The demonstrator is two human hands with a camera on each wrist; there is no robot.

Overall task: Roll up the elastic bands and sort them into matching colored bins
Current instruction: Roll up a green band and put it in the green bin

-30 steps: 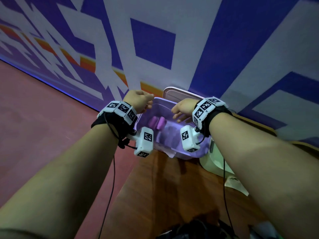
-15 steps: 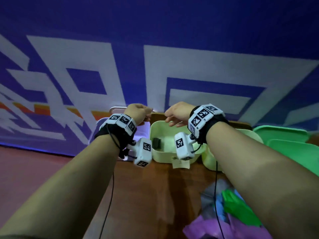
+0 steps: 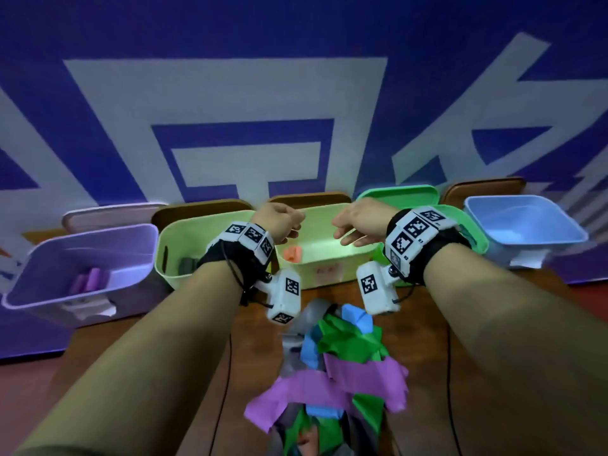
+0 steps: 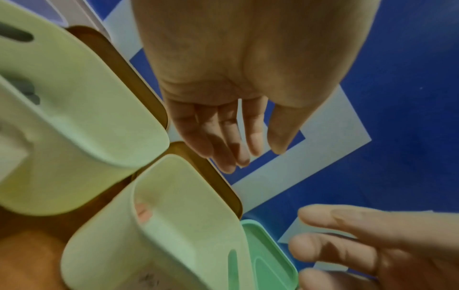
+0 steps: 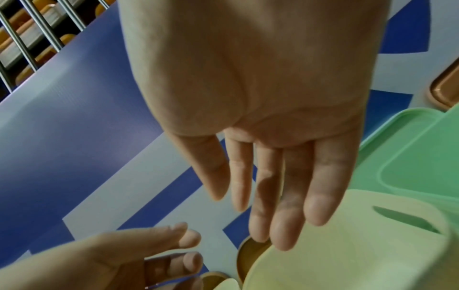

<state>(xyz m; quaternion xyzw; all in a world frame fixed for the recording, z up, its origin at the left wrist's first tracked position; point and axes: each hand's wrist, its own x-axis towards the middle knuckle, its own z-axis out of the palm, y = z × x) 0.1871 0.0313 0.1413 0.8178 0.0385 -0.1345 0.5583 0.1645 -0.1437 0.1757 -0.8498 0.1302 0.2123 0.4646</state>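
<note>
My left hand (image 3: pixel 283 222) and right hand (image 3: pixel 358 222) hover side by side above the middle pale yellow-green bin (image 3: pixel 329 274), both empty. The left wrist view shows the left hand (image 4: pixel 236 137) with relaxed fingers; the right hand (image 5: pixel 273 176) has straight fingers. An orange roll (image 3: pixel 292 253) lies in that bin. A loose pile of green, purple, blue and grey elastic bands (image 3: pixel 342 357) sits on the wooden table below my wrists. Purple rolls (image 3: pixel 90 279) lie in the purple bin (image 3: pixel 138 232) at far left.
A second pale green bin (image 3: pixel 164 258) holding a dark grey roll (image 3: pixel 186 266) stands left of the middle one. A green bin (image 3: pixel 477 238) and a blue bin (image 3: pixel 523 225) stand to the right. Lids lean behind the bins against the blue-and-white wall.
Both hands have moved right from the purple bin, past the bin with the grey roll, to the middle bin. The view has swung right and the band pile has come into sight.
</note>
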